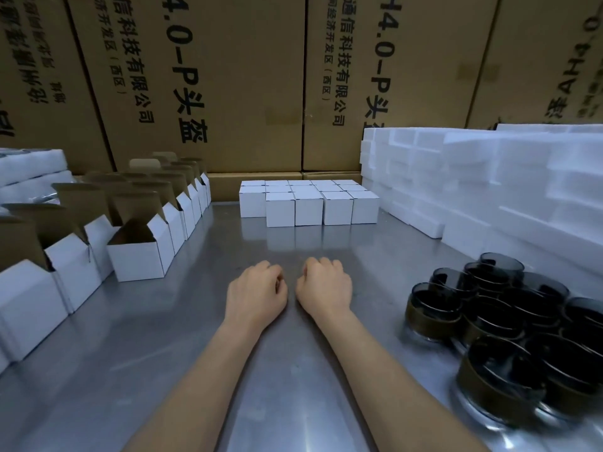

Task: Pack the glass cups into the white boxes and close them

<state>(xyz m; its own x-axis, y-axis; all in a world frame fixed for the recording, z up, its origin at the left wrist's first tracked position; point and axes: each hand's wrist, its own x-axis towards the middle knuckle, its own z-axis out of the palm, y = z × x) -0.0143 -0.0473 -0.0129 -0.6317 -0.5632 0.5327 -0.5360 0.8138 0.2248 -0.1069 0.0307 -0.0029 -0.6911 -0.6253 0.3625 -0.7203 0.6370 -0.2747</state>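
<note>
The brown cartons stacked behind the table carry black print turned sideways: "4.0-P头盔", and beside it smaller lines reading "信科技有限公司" and "经济开发区(西区)". The carton at far right shows "AH4.0", partly cut off.

Both hands, left hand and right hand, rest curled, knuckles up, side by side on the steel desk, holding nothing. Open white boxes stand left, closed boxes behind, dark glass cups cluster right.
</note>
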